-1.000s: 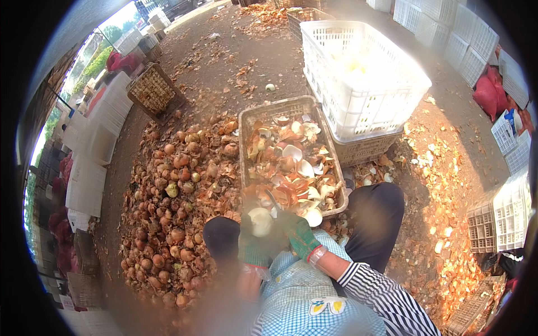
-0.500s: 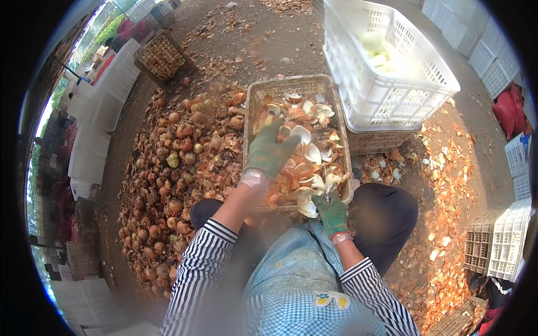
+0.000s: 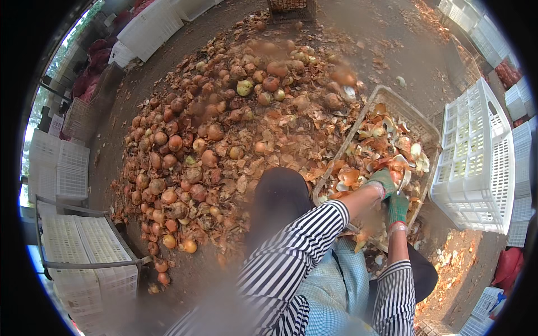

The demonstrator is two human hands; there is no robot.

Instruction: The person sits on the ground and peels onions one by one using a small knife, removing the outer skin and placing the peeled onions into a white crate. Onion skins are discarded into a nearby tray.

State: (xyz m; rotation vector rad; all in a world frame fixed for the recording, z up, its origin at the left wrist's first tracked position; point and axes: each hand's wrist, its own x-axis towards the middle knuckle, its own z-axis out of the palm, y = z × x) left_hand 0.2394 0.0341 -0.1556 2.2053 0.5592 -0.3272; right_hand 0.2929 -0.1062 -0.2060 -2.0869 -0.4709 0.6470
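Note:
My left hand (image 3: pixel 382 182), in a green work glove, is closed on a reddish-brown onion (image 3: pixel 395 176) above a shallow crate (image 3: pixel 343 147) of onion skins. Right beside it, my right hand (image 3: pixel 398 209), also gloved in green, is closed around what appears to be a small knife (image 3: pixel 402 183); its thin blade shows by the onion and its handle is hidden in the fist. Loose brown skins and pale peeled layers (image 3: pixel 416 151) fill the crate, which stands in front of my knees. My left fingers are partly hidden behind the wrist and glove.
A large heap of unpeeled onions (image 3: pixel 193 173) mixed with dry skins spreads over the ground to my left and ahead. Close on the crate's right stands a tall white slatted crate (image 3: pixel 476 162). More white crates (image 3: pixel 89 252) sit in a metal frame at lower left.
The view has swung left toward the onion heap. My left hand, earlier reaching over the skins, has come in beside my right hand and now has an onion in it.

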